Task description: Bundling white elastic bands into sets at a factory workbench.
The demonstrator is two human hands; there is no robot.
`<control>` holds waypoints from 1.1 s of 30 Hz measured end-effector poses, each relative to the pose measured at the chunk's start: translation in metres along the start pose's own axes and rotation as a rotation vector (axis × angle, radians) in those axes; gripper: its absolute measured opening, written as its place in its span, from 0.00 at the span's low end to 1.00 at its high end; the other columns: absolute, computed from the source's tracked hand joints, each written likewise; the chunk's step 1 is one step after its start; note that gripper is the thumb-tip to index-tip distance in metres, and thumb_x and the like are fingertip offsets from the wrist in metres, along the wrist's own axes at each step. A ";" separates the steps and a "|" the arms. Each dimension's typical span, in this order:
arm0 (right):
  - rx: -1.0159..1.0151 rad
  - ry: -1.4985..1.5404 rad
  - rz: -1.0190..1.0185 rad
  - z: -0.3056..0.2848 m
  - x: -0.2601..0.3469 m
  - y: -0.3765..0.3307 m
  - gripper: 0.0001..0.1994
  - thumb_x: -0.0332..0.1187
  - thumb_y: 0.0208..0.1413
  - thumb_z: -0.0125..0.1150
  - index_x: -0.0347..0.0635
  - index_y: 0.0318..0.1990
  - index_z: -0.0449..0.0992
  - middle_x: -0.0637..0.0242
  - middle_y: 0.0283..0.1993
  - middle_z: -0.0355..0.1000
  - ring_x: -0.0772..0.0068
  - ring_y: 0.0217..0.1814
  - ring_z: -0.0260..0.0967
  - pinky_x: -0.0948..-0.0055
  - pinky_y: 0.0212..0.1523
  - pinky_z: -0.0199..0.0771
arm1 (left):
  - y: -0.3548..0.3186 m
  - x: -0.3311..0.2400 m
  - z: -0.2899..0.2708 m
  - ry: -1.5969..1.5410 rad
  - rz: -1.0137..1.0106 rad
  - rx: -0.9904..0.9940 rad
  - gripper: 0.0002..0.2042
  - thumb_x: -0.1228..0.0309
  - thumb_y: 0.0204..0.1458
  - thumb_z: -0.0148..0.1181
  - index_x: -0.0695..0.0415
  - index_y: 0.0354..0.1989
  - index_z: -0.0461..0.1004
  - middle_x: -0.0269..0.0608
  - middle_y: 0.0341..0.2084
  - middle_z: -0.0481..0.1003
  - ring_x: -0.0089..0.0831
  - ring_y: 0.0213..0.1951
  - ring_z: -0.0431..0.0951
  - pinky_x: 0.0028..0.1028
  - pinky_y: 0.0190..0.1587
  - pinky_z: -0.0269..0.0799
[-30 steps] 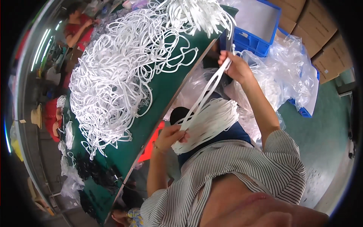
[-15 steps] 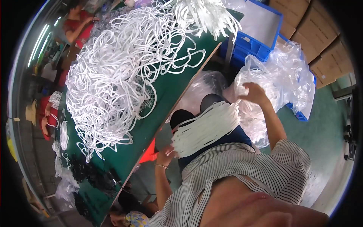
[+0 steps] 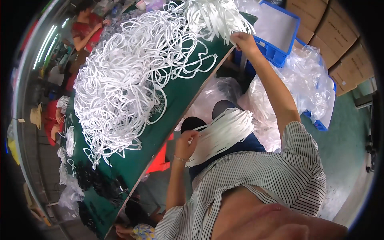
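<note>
My left hand (image 3: pixel 186 145) grips one end of a thick bundle of white loop straps (image 3: pixel 222 134) that rests across my lap. My right hand (image 3: pixel 242 41) is stretched out to the far edge of the green table (image 3: pixel 176 102) and its fingers close on white straps in a hanging bunch (image 3: pixel 216 16). A big tangled heap of white loop straps (image 3: pixel 128 86) covers most of the table top to the left of that hand.
A blue plastic crate (image 3: pixel 280 36) and clear plastic bags (image 3: pixel 308 84) stand beyond my right arm, with cardboard boxes (image 3: pixel 340 44) behind. Black straps (image 3: pixel 92 184) lie at the table's near end. Other people sit along the far side at left (image 3: pixel 86 28).
My right hand let go of the strap it was pulling over my lap, went past the plastic bags and reached up to the bunch at the table's edge. The left hand stays on the bundle.
</note>
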State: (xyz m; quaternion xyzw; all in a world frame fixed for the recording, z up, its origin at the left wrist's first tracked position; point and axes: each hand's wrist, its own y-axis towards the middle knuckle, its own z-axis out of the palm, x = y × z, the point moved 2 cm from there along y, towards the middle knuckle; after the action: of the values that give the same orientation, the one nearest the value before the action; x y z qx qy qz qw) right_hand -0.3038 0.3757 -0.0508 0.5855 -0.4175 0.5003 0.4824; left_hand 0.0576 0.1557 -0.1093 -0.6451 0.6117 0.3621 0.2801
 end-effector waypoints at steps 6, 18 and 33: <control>0.078 0.459 0.140 -0.005 0.009 -0.106 0.04 0.30 0.51 0.55 0.40 0.32 0.71 0.74 0.23 0.66 0.85 0.21 0.58 0.86 0.21 0.55 | 0.108 -0.064 0.039 -0.619 0.019 0.175 0.09 0.71 0.52 0.50 0.62 0.39 0.70 0.37 0.32 0.73 0.24 0.33 0.73 0.19 0.36 0.67; 0.153 0.384 0.185 0.004 -0.007 -0.211 0.04 0.29 0.53 0.53 0.39 0.35 0.69 0.76 0.26 0.65 0.88 0.25 0.59 0.88 0.25 0.59 | 0.213 -0.100 0.096 -1.282 -0.306 0.290 0.12 0.73 0.50 0.52 0.63 0.43 0.69 0.43 0.35 0.73 0.31 0.35 0.74 0.30 0.38 0.72; 0.159 0.419 0.141 0.015 0.029 -0.124 0.20 0.31 0.54 0.47 0.33 0.54 0.57 0.61 0.41 0.67 0.74 0.37 0.66 0.76 0.39 0.67 | 0.139 -0.113 0.075 -0.797 -0.089 0.042 0.07 0.78 0.46 0.54 0.64 0.35 0.70 0.37 0.24 0.73 0.20 0.22 0.73 0.17 0.23 0.69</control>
State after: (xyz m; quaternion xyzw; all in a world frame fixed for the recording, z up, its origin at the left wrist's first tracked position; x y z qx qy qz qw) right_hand -0.1764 0.3838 -0.0412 0.4745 -0.3072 0.6747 0.4747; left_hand -0.0885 0.2694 -0.0503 -0.4739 0.4339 0.5589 0.5242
